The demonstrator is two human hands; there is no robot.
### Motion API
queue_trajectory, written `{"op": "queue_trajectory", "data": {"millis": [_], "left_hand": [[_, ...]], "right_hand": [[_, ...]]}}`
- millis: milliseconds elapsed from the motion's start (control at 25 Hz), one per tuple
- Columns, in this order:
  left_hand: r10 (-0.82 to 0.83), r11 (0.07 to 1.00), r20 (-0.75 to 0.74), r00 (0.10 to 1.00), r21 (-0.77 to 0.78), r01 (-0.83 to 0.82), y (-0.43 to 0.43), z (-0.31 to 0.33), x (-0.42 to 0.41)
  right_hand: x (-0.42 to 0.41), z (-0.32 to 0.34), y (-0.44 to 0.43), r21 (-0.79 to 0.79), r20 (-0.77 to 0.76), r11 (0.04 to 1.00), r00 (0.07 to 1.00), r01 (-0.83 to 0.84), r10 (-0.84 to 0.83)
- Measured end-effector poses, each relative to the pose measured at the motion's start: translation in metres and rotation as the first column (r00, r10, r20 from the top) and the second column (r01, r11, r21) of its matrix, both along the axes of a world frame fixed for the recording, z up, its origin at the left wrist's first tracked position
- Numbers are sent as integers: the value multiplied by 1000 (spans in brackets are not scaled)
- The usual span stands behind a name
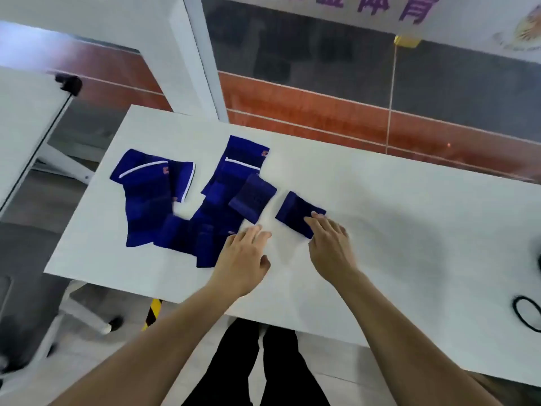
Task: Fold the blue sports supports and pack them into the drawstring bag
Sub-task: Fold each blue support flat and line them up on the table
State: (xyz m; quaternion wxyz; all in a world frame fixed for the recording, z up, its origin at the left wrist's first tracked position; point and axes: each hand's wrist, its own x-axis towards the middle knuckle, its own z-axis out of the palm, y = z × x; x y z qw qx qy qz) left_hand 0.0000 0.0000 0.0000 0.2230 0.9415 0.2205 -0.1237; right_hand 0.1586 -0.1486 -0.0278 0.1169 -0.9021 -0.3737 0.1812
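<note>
Several blue sports supports lie spread on the white table [409,230]. A long one with a white stripe [143,194] is at the far left, another long one [234,171] lies in the middle, and a small one [252,197] rests on it. A small folded blue support [294,210] sits apart to the right. My right hand [329,244] lies flat with its fingertips on that folded piece's near corner. My left hand [244,259] is flat on the table, fingers apart, beside the near edge of the blue pile [205,241]. Only a black cord [527,313] shows at the right edge.
A dark object [538,259] is cut off by the right edge. The table's left edge runs close to the pile. A white board on a stand [26,127] is left of the table, and a chair base [87,312] is on the floor.
</note>
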Motion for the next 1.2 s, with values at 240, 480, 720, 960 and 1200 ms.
{"op": "queue_trajectory", "data": {"millis": [240, 480, 720, 960, 1200], "left_hand": [[80, 989, -73, 994, 133, -70, 25, -32, 36], [-27, 983, -202, 979, 172, 63, 8, -44, 34], [-143, 989, -171, 975, 7, 146, -28, -42, 34], [-66, 998, -61, 996, 10, 67, -38, -50, 23], [-61, 996, -120, 991, 60, 68, -29, -54, 17]], "right_hand": [[7, -27, -4, -177, -73, 976, 990, -128, 117], [1, -35, -21, -149, 106, 988, 994, 32, -16], [-10, -43, -36, -76, 75, 992, 992, 104, -98], [-11, -49, -41, -47, 101, 981, 978, 186, -181], [-11, -54, -24, 18, 192, 955, 937, 295, -293]]}}
